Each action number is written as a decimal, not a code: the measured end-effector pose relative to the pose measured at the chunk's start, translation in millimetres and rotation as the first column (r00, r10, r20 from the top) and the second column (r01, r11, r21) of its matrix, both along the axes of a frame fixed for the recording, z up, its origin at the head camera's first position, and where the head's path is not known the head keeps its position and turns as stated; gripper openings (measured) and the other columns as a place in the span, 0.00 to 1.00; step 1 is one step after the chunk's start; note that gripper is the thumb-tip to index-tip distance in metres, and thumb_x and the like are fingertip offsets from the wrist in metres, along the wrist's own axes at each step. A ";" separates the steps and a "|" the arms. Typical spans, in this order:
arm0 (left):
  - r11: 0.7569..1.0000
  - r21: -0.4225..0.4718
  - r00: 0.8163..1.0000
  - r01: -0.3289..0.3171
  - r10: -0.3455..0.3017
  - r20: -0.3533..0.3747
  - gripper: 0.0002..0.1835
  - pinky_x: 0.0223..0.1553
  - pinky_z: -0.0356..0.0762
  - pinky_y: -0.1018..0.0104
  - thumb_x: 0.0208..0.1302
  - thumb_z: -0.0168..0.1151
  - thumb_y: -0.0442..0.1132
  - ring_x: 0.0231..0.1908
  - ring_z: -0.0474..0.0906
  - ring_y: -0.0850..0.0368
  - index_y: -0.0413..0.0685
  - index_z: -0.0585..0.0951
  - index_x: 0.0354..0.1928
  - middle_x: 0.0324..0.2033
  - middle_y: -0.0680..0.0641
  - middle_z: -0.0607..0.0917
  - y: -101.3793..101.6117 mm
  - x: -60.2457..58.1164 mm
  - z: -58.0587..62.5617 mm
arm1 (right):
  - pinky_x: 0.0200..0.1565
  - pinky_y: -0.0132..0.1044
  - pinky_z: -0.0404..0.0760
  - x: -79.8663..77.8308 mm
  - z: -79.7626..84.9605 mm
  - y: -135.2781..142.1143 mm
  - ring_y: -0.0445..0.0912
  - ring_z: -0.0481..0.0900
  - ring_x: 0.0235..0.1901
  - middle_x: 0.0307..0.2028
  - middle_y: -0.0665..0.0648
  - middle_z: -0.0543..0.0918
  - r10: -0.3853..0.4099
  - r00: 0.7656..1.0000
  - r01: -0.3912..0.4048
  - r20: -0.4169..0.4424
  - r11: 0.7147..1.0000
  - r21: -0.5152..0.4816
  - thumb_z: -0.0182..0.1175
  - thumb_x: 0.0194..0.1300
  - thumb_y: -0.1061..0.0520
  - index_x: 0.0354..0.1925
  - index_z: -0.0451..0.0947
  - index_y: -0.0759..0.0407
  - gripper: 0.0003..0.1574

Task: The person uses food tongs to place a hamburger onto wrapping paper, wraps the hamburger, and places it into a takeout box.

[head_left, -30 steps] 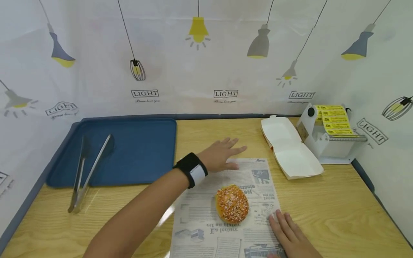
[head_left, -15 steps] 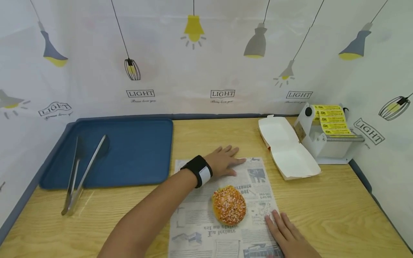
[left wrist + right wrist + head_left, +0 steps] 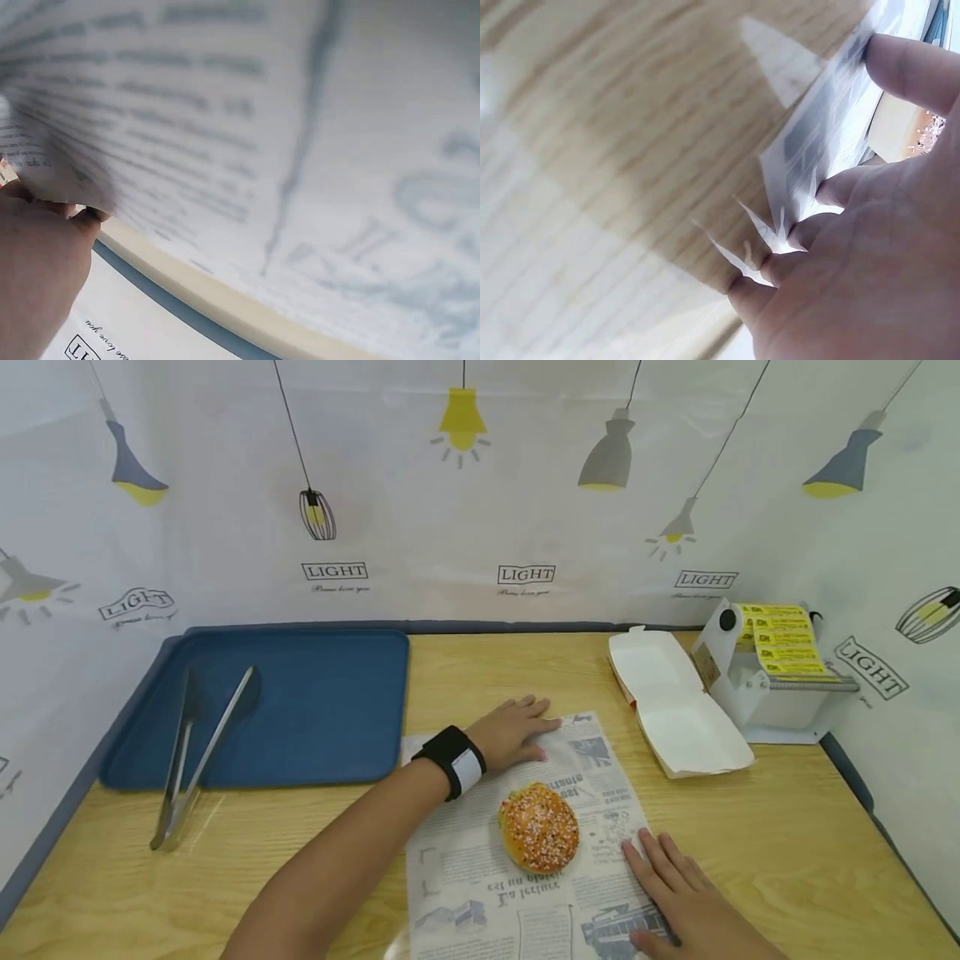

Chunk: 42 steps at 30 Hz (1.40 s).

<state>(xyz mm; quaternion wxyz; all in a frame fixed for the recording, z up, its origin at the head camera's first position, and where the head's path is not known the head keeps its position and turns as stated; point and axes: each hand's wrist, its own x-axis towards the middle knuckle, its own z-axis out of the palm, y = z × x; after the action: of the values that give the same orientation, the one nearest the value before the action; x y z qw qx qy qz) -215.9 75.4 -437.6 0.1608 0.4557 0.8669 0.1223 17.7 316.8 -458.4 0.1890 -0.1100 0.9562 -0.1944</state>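
Observation:
A round seeded bun [image 3: 539, 828] rests near the middle of a sheet of newsprint-patterned wrapping paper [image 3: 457, 868]. My left hand [image 3: 510, 735], with a black and white band at its wrist, lies on the sheet's far edge, beyond the bun. Its fingers point right and the thumb stands apart. In the left wrist view, the left hand [image 3: 41, 274] touches the paper's edge, with its fingertips partly hidden. On the sheet's right edge lies my right hand [image 3: 686, 893], fingers extended. In the right wrist view, the right hand [image 3: 855, 262] touches paper and wood with spread fingertips.
A blue tray [image 3: 330, 718] sits at the back left, with metal tongs [image 3: 217, 743] lying across its front edge. An unfolded white box [image 3: 686, 718] lies at the right. Behind it stands a label dispenser [image 3: 780, 702] with yellow stickers. A printed curtain [image 3: 420, 527] closes the back.
My left hand has come down onto the paper's far edge, its fingers drawn closer together. The sheet's far right corner has shifted left and away. My right hand stays near the right edge.

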 end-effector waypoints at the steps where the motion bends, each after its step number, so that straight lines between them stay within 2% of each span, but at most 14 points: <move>1: 1.000 0.005 1.000 -0.010 0.010 0.003 0.33 0.78 0.47 0.44 0.68 0.54 0.51 0.75 0.46 0.41 0.52 0.64 0.73 0.76 0.38 0.56 1.7 -0.3 -0.3 | 0.63 0.77 0.56 -0.4 0.6 -0.5 0.71 0.45 0.72 0.77 0.70 0.50 -0.005 1.000 0.005 0.013 1.000 0.009 0.51 0.60 0.25 0.76 0.49 0.59 0.61; 5: 0.999 0.032 0.999 -0.044 0.043 0.024 0.30 0.77 0.53 0.47 0.66 0.59 0.49 0.74 0.52 0.44 0.52 0.70 0.69 0.74 0.40 0.63 7.9 -2.5 -1.7 | 0.64 0.77 0.55 -1.1 0.8 -1.5 0.71 0.45 0.72 0.77 0.70 0.50 -0.011 0.999 0.010 0.034 1.000 0.029 0.50 0.58 0.24 0.76 0.50 0.60 0.62; 7: 0.996 0.071 0.997 -0.060 0.056 0.062 0.28 0.75 0.59 0.50 0.66 0.60 0.48 0.72 0.59 0.48 0.52 0.72 0.67 0.72 0.42 0.68 9.9 -4.0 -1.2 | 0.64 0.77 0.55 -1.4 0.6 -1.8 0.70 0.45 0.72 0.77 0.70 0.50 -0.013 0.999 0.012 0.034 0.999 0.030 0.51 0.58 0.24 0.76 0.50 0.59 0.62; 9: 0.987 0.137 0.989 -0.085 0.068 0.129 0.28 0.73 0.65 0.53 0.65 0.62 0.47 0.69 0.65 0.51 0.51 0.73 0.66 0.68 0.44 0.73 11.1 -5.6 0.3 | 0.65 0.76 0.54 -1.5 0.1 -2.1 0.70 0.45 0.72 0.77 0.69 0.50 -0.017 0.999 0.016 0.035 1.000 0.026 0.51 0.58 0.23 0.76 0.50 0.59 0.63; 14: 0.930 0.317 0.945 -0.187 0.082 0.318 0.32 0.67 0.73 0.54 0.62 0.64 0.45 0.59 0.74 0.55 0.49 0.70 0.68 0.60 0.44 0.80 12.4 -6.1 12.9 | 0.66 0.73 0.54 -0.5 -2.9 -1.1 0.70 0.46 0.72 0.77 0.69 0.51 -0.028 1.000 0.027 0.007 0.999 0.025 0.52 0.56 0.23 0.76 0.50 0.57 0.63; 17: 0.899 0.385 0.930 -0.210 0.062 0.362 0.34 0.63 0.75 0.56 0.61 0.65 0.42 0.51 0.75 0.57 0.50 0.67 0.70 0.52 0.44 0.81 12.5 -2.0 22.6 | 0.67 0.72 0.53 0.5 -4.3 -0.4 0.70 0.47 0.72 0.77 0.70 0.51 -0.041 0.999 0.042 -0.012 0.999 0.016 0.53 0.55 0.23 0.76 0.51 0.57 0.63; 19: 0.886 0.414 0.924 -0.208 0.040 0.379 0.34 0.57 0.77 0.58 0.61 0.66 0.40 0.45 0.75 0.58 0.50 0.67 0.70 0.46 0.44 0.81 11.4 2.3 29.3 | 0.67 0.72 0.53 1.2 -4.3 -0.4 0.70 0.48 0.72 0.76 0.71 0.51 -0.053 0.998 0.053 -0.019 0.999 0.005 0.54 0.54 0.23 0.76 0.52 0.59 0.64; 22: 0.878 0.441 0.925 -0.187 0.007 0.379 0.28 0.48 0.78 0.62 0.61 0.65 0.37 0.42 0.74 0.59 0.48 0.73 0.65 0.43 0.44 0.81 6.2 9.1 36.9 | 0.65 0.73 0.58 1.3 -2.4 -1.2 0.69 0.50 0.71 0.76 0.71 0.50 -0.073 0.997 0.073 -0.010 0.997 0.004 0.56 0.50 0.22 0.75 0.53 0.62 0.68; 24: 0.877 0.447 0.926 -0.178 -0.005 0.379 0.21 0.46 0.79 0.63 0.61 0.65 0.36 0.41 0.75 0.60 0.46 0.78 0.58 0.43 0.44 0.83 0.3 13.8 40.5 | 0.63 0.73 0.63 0.6 -0.6 -2.2 0.68 0.52 0.71 0.76 0.72 0.48 -0.091 0.996 0.091 0.010 0.996 0.001 0.58 0.48 0.22 0.75 0.52 0.64 0.71; 29: 0.877 0.466 0.947 -0.118 -0.042 0.317 0.04 0.50 0.84 0.61 0.62 0.63 0.32 0.43 0.80 0.61 0.45 0.83 0.38 0.40 0.45 0.87 -15.1 24.2 42.9 | 0.58 0.68 0.73 -0.5 2.1 -3.7 0.73 0.53 0.68 0.74 0.77 0.41 -0.145 0.987 0.146 0.062 0.989 -0.016 0.62 0.47 0.24 0.74 0.42 0.72 0.78; 31: 0.877 0.474 0.960 -0.079 -0.062 0.275 0.05 0.51 0.84 0.59 0.61 0.61 0.29 0.45 0.81 0.60 0.45 0.83 0.34 0.41 0.45 0.88 -21.0 28.2 42.4 | 0.59 0.69 0.72 -0.3 2.1 -3.6 0.74 0.51 0.68 0.73 0.79 0.40 -0.168 0.983 0.171 0.074 0.985 -0.026 0.63 0.46 0.25 0.74 0.36 0.75 0.82; 35: 0.882 0.469 0.968 -0.041 -0.082 0.239 0.12 0.55 0.82 0.57 0.57 0.57 0.22 0.53 0.79 0.59 0.46 0.83 0.28 0.48 0.45 0.88 -34.3 37.5 42.4 | 0.63 0.75 0.60 0.8 -0.2 -2.7 0.75 0.44 0.70 0.73 0.82 0.38 -0.197 0.978 0.201 0.072 0.979 -0.045 0.64 0.44 0.24 0.74 0.28 0.77 0.88; 39: 0.898 0.440 0.968 -0.009 -0.103 0.229 0.12 0.59 0.80 0.57 0.56 0.59 0.22 0.60 0.75 0.61 0.48 0.83 0.26 0.56 0.48 0.86 -45.0 48.9 44.3 | 0.64 0.76 0.55 0.5 -1.5 -1.7 0.75 0.41 0.70 0.73 0.82 0.37 -0.209 0.974 0.212 0.084 0.976 -0.041 0.64 0.43 0.23 0.74 0.27 0.77 0.89; 42: 0.909 0.410 0.974 0.073 -0.153 0.165 0.12 0.60 0.80 0.59 0.54 0.63 0.23 0.62 0.74 0.61 0.49 0.83 0.26 0.58 0.48 0.85 -50.5 57.9 46.1 | 0.64 0.76 0.54 -0.3 -1.4 -1.4 0.75 0.40 0.70 0.73 0.82 0.37 -0.213 0.971 0.217 0.108 0.976 -0.023 0.64 0.43 0.23 0.74 0.28 0.76 0.89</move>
<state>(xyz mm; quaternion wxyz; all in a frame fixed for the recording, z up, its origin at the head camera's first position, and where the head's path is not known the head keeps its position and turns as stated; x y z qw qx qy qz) -158.0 24.9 -391.5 0.1543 0.5145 0.7755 0.3318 17.5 315.4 -459.8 0.2147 0.0012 0.9478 -0.2359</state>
